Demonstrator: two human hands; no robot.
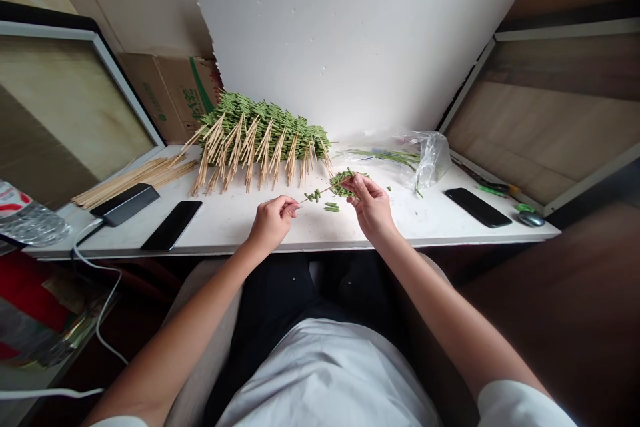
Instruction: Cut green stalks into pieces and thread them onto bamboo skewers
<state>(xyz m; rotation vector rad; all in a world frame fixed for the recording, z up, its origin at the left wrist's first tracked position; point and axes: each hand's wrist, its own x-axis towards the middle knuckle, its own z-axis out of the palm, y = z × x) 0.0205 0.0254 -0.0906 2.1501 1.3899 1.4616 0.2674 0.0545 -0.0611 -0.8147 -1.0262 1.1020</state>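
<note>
A thin wooden skewer (323, 190) runs between my two hands, with a few short green pieces (313, 196) threaded on it. My left hand (274, 220) pinches its left end. The fingers of my right hand (369, 203) are closed near its other end, by a green piece. Beneath and behind the right fingers lies a small pile of cut green pieces (341, 184); several more (331, 207) lie just in front of it. Behind my left hand, a large stack of filled skewers (265, 130) has its bare sticks pointing toward me.
Loose bare skewers (135, 180), a dark box-shaped device (131, 204) and a phone (173, 225) lie on the left. On the right are a plastic bag (433, 157) with long green stems, another dark phone (477, 207) and a mouse (531, 218). A white board (360, 47) stands behind.
</note>
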